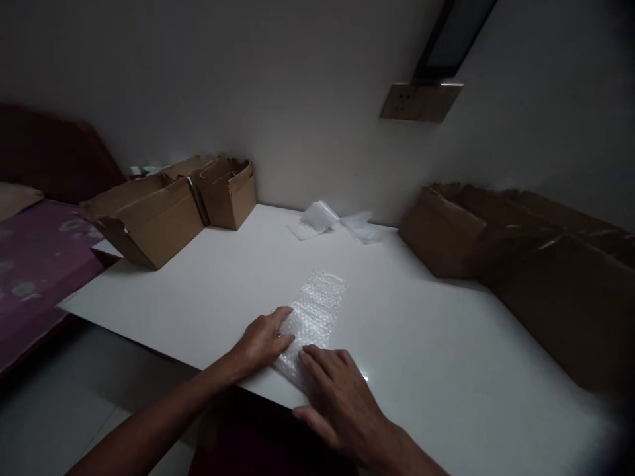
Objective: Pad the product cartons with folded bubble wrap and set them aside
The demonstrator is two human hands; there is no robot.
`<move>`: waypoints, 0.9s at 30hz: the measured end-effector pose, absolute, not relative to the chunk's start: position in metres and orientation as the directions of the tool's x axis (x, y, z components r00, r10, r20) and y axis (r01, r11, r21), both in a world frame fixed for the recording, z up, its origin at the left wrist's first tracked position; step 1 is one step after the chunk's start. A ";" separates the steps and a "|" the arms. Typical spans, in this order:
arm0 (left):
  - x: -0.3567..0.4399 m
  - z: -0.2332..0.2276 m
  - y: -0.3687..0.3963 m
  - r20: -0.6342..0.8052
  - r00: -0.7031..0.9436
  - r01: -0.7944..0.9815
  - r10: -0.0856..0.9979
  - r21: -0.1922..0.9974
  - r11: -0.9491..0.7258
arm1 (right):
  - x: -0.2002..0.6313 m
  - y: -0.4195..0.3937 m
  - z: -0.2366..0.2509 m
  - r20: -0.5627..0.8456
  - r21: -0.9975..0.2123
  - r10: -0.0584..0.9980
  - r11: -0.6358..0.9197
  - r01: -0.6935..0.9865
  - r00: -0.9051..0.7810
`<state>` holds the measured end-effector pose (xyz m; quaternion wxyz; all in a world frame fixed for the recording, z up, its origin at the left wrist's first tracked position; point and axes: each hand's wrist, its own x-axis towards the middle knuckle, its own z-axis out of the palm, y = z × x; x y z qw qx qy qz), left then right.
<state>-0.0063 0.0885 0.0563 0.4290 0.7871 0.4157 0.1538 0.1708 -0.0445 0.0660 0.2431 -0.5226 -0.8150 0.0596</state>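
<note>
We have both hands flat on a strip of bubble wrap (313, 317) at the near edge of the white table (446, 370): our left hand (261, 342) presses its near-left corner with fingers together and slightly curled over the edge, pinning rather than gripping, while our right hand (337, 396) lies open, palm down, fingers spread across the near end. The strip runs away from us toward the wall, its far end lying loose and flat. We judge this to be the smoothing or first-fold stage, with the sheet held down and nothing yet laid on it. A next move would call for even pressure from both palms so the light film does not slide on the glossy surface, and a pinch at the corner before any lift. Farther out, a second crumpled bubble sheet (330, 221) lies near the wall, open cardboard boxes (149, 218) stand at the left, and flattened cardboard (520, 258) leans along the right.
</note>
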 end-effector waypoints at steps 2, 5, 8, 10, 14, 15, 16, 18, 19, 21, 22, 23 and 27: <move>-0.012 0.055 0.085 -0.031 0.584 0.541 0.811 0.760 -0.361 | 0.163 -0.037 0.052 0.355 -0.302 0.872 0.449 0.841 -0.337; -0.029 0.055 0.074 0.174 0.639 0.438 0.749 0.718 -0.541 | 0.167 -0.028 0.043 0.386 -0.370 0.876 0.433 0.822 -0.288; -0.042 0.055 0.062 0.204 0.751 0.321 0.628 0.719 -0.617 | 0.179 -0.027 0.045 0.278 -0.619 0.946 0.307 0.722 -0.164; -0.042 0.053 0.059 0.129 0.738 0.352 0.662 0.764 -0.540 | 0.185 -0.029 0.049 0.207 -0.720 0.973 0.221 0.658 -0.101; -0.024 0.045 0.068 0.010 0.636 0.454 0.772 0.804 -0.384 | 0.188 -0.034 0.053 0.499 -0.483 0.863 0.351 0.802 -0.077; -0.019 0.043 0.071 0.024 0.622 0.468 0.783 0.790 -0.396 | 0.187 -0.034 0.053 0.556 -0.369 0.820 0.388 0.845 -0.135; -0.015 0.041 0.073 0.061 0.611 0.478 0.789 0.766 -0.429 | 0.184 -0.033 0.054 0.562 -0.271 0.801 0.413 0.870 -0.205; -0.012 0.038 0.075 0.179 0.601 0.473 0.779 0.706 -0.527 | 0.180 -0.030 0.053 0.490 -0.163 0.818 0.425 0.890 -0.301; -0.012 0.038 0.074 0.240 0.604 0.458 0.760 0.676 -0.577 | 0.178 -0.027 0.052 0.451 -0.149 0.835 0.419 0.896 -0.316; -0.019 0.038 0.069 0.316 0.638 0.409 0.702 0.633 -0.657 | 0.178 -0.023 0.049 0.411 -0.200 0.859 0.412 0.889 -0.306; -0.024 0.040 0.066 0.326 0.662 0.382 0.676 0.629 -0.677 | 0.179 -0.022 0.047 0.403 -0.261 0.869 0.410 0.874 -0.288; -0.029 0.041 0.062 0.312 0.685 0.362 0.659 0.639 -0.679 | 0.181 -0.023 0.046 0.390 -0.336 0.882 0.404 0.851 -0.265; -0.040 0.049 0.055 0.148 0.712 0.394 0.686 0.725 -0.565 | 0.187 -0.036 0.045 0.372 -0.479 0.909 0.362 0.800 -0.188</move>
